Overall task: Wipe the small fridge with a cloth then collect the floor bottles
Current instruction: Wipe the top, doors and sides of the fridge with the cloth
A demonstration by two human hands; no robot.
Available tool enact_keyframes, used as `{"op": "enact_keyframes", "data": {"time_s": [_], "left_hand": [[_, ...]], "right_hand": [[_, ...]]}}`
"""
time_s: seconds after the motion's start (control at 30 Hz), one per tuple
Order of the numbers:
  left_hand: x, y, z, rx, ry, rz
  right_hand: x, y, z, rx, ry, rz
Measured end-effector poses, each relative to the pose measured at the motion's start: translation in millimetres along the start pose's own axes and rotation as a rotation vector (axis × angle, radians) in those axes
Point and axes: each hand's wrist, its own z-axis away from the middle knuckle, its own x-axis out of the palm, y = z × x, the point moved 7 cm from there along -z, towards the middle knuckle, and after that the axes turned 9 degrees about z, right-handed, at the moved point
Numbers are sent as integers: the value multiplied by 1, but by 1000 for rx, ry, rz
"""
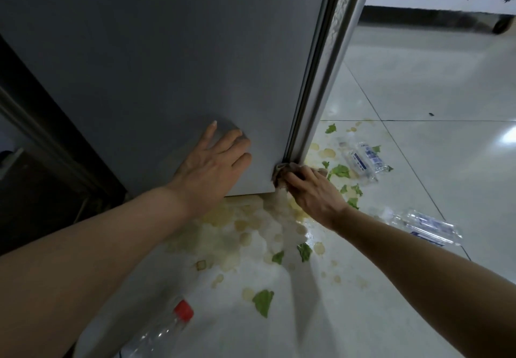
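Two hands, left hand (213,159) flat on upright fridge (167,64), right hand (311,190) grip holding cloth (279,171).

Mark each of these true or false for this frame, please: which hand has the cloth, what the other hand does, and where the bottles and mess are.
1. The right hand grips the cloth at the fridge's lower corner. True.
2. The left hand holds a bottle. False: it lies flat on the fridge side.
3. The red-capped bottle lies on the floor. True.
4. All bottles are collected. False: two crushed bottles also lie there.
5. Lettuce scraps and stains litter the floor. True.
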Motion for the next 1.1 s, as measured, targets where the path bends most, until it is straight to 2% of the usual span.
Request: {"op": "enact_keyframes", "data": {"time_s": [0.17,0.23,0.33,0.43,0.5,0.6,0.67,0.8,0.93,1.1], "left_hand": [[-5,0,-7,4,-16,-37],[-7,1,-11,2,-1,-36],[-10,6,-15,31,72,-14],[-8,8,-20,40,103,-8],[-4,8,-24,43,97,-17],[-1,8,-28,68,94,-43],[1,6,-30,89,111,-44],[5,2,-30,116,146,-31],[3,0,-30,121,176,-45],[1,1,-32,132,147,-71]], "right_hand": [[-45,36,16,343,297,-271],[-56,39,30,546,328,-492],[-31,45,56,990,322,-1023],[9,51,59,1300,284,-1281],[30,44,45,1391,251,-1512],[52,11,13,1260,102,-1783],[70,-1,6,1180,30,-1658],[105,5,7,1110,-48,-1248],[123,-2,-4,1049,-124,-1056],[89,14,-5,1010,-66,-1001]]}}
